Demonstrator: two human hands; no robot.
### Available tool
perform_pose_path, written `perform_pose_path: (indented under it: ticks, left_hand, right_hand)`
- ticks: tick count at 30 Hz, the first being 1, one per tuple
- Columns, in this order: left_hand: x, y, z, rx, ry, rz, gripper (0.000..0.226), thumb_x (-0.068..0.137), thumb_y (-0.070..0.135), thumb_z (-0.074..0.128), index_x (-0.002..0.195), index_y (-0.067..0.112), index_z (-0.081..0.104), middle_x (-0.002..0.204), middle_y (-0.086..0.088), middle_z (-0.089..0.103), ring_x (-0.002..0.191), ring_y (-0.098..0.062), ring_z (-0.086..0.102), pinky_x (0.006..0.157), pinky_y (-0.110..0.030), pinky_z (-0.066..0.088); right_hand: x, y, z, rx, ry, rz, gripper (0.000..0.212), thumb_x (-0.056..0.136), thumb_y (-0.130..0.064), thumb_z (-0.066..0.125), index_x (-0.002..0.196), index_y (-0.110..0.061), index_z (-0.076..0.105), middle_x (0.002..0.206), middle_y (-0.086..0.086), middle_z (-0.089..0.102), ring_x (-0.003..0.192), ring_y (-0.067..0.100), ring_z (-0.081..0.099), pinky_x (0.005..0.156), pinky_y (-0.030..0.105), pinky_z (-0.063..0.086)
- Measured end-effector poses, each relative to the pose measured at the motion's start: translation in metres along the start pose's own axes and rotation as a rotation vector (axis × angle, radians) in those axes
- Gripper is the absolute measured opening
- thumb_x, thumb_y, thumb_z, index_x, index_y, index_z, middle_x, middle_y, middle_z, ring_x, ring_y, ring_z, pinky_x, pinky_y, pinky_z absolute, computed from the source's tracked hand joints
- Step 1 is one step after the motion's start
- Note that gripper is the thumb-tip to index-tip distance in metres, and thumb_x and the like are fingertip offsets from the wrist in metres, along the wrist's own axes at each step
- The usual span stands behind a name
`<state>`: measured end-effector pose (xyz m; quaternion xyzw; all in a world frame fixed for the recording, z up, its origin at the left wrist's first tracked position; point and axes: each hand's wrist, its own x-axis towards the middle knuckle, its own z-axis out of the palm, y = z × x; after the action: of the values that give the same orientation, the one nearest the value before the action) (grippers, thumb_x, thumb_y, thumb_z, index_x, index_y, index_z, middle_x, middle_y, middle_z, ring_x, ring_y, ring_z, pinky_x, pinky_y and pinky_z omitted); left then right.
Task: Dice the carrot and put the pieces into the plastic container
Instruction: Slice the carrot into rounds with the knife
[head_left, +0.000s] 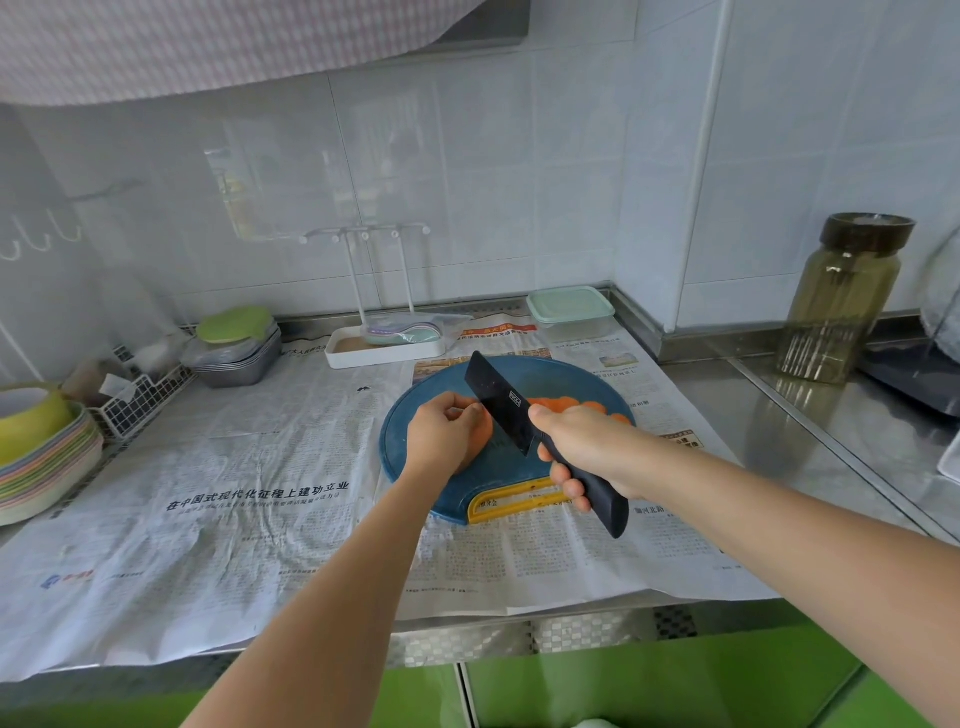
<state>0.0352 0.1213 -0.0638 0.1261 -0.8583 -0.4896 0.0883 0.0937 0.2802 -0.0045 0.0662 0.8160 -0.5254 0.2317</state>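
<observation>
A: Where is the carrot?

B: On the round blue plastic cutting board (402, 457), which lies on sheets of printed newspaper (260, 467) spread over the steel counter (727, 415). The orange carrot (566, 404) shows as a row of cut slices just behind the right hand. More orange shows under the left hand.

A: What are the 2 hands doing?

B: The left hand (444, 434) is on the board with its fingers curled down over a piece of carrot, holding it in place. Its fingertips lie right beside the flat of the blade. The right hand (582, 447) has its fingers wrapped tight round the handle of the black knife (498, 405) with the broad rectangular blade. Its thumb is laid on top, near where blade and handle meet.

A: And the blade?

B: It points away and to the left, standing between the left hand's fingers and the slices. I cannot tell whether its edge touches the carrot.

A: The container?

B: The clear square plastic container (570, 325) stands at the back of the counter by the wall corner, well apart from the board. Its mint-green lid is on.

A: Anything else?

B: 1 tall glass jar (841, 306) with a dark lid stands at the right. A white tray (384, 356) with a thin rack sits behind the board. A stack of pastel plates (47, 467) is at the far left.
</observation>
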Motion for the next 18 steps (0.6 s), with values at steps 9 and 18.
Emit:
perform_pose_path:
  ticks: [9,18]
  left_hand:
    - [0.001,0.001,-0.001,0.018,-0.009,-0.01,0.018,0.096,0.032,0.052,0.106,0.022,0.063,0.119,-0.003,0.06,0.092,-0.018,0.049,0.078,-0.031,0.045]
    - [0.002,0.0,-0.001,0.022,-0.015,0.006,0.014,0.095,0.031,0.053,0.1,0.021,0.062,0.1,0.002,0.056,0.087,-0.016,0.048,0.075,-0.029,0.042]
  right_hand:
    - [0.005,-0.002,-0.005,0.073,-0.079,0.073,0.044,0.1,-0.048,0.039,0.079,-0.01,0.048,0.048,0.003,0.044,0.034,0.014,0.038,0.036,0.019,0.037]
    - [0.015,-0.023,-0.016,0.017,-0.168,0.166,0.045,0.101,-0.048,0.035,0.074,-0.013,0.041,0.043,-0.002,0.036,0.032,0.01,0.031,0.033,0.015,0.03]
